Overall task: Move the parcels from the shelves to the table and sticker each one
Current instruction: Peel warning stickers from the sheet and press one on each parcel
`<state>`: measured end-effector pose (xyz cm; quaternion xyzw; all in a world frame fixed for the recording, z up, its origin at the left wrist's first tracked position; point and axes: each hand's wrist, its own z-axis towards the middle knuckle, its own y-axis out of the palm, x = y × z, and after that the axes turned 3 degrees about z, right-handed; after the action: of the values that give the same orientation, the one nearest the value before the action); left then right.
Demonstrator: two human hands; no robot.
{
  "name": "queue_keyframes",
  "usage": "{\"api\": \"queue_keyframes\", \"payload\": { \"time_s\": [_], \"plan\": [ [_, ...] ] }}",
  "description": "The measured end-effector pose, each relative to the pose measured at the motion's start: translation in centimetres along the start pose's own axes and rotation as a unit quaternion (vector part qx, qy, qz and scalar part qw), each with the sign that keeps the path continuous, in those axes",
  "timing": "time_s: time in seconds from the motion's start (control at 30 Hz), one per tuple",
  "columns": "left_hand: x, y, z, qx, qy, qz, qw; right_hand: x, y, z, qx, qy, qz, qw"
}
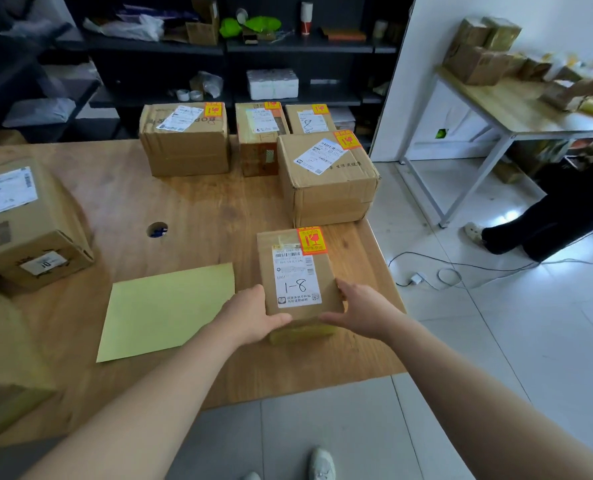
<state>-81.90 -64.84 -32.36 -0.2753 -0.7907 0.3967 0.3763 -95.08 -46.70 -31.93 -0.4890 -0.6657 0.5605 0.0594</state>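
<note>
From my remote seat I log, far left, one cardboard parcel (28,223) standing on the wooden tabletop (198,209), white shipping label on top, no orange sticker visible on it; a blurred cardboard corner (4,344) sits at the near left edge. Next, a round cable hole (157,229) in the tabletop, and nearer me a pale yellow backing sheet (170,311) lying flat. Back row, left to right: a large parcel (186,140), a narrow parcel (258,140) and a small parcel (310,119), each with a white label and an orange fragile sticker at the top right corner. In front of the small one, a big parcel (326,178) set askew, same label and sticker. Centre front: my left hand (253,317) and right hand (360,313) flank the "1-8" parcel (298,278), which rests on the tabletop near its right edge; its orange sticker (311,240) is on the far right corner. Left grip: closed around the near left corner, thumb on top. Right grip: closed around the near right side, thumb at the front edge. Behind: dark shelves (288,46) holding bags, tape and foam. Far right: a second table (516,109) with stacked boxes, another person beside it, cables on the tiled floor (495,323).
</note>
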Motion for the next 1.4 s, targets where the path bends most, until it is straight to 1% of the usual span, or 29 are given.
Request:
{"api": "queue_keyframes", "payload": {
  "time_s": [0.07,0.23,0.37,0.5,0.63,0.73,0.9,1.1,1.2,1.3,1.37,1.4],
  "plan": [
    [0.1,0.2,-0.3,0.002,0.0,-0.087,0.996,-0.1,0.3,-0.2,0.001,-0.01,0.02,1.0],
    [-0.4,-0.3,-1.1,0.026,-0.014,-0.173,0.984,-1.1,-1.1,0.3,0.014,-0.042,0.037,0.998],
    [-1.4,-2.8,-1.6,0.08,-0.021,-0.235,0.969,-3.7,-3.5,2.4,0.025,-0.094,0.046,0.994],
    [-3.6,-7.3,-1.3,0.134,-0.03,-0.27,0.953,-8.5,-5.7,6.1,0.027,-0.132,0.052,0.99],
    [-7.5,-11.7,1.8,0.156,-0.053,-0.264,0.95,-13.2,-6.7,10.8,0.016,-0.151,0.05,0.987],
    [-9.7,-14.4,5.7,0.143,-0.041,-0.261,0.954,-15.0,-7.0,14.3,0.022,-0.132,0.07,0.989],
    [-11.1,-16.5,13.3,0.087,-0.007,-0.231,0.969,-15.3,-7.3,19.2,0.04,-0.067,0.102,0.992],
    [-11.2,-16.2,19.5,0.039,0.016,-0.202,0.979,-14.1,-6.6,23.3,0.035,0.006,0.09,0.995],
    [-11.1,-15.9,20.8,0.034,0.023,-0.19,0.981,-13.7,-6.2,24.6,0.027,0.035,0.093,0.995],
    [-11.1,-15.2,21.2,0.043,0.025,-0.167,0.985,-13.5,-5.6,25.3,0.01,0.067,0.065,0.996],
    [-11.0,-14.7,20.8,0.045,0.025,-0.163,0.985,-13.6,-5.4,25.3,0.01,0.072,0.043,0.996],
    [-10.9,-14.6,20.5,0.05,0.025,-0.154,0.987,-13.8,-5.5,25.2,0.017,0.062,0.024,0.998]
  ]
}}
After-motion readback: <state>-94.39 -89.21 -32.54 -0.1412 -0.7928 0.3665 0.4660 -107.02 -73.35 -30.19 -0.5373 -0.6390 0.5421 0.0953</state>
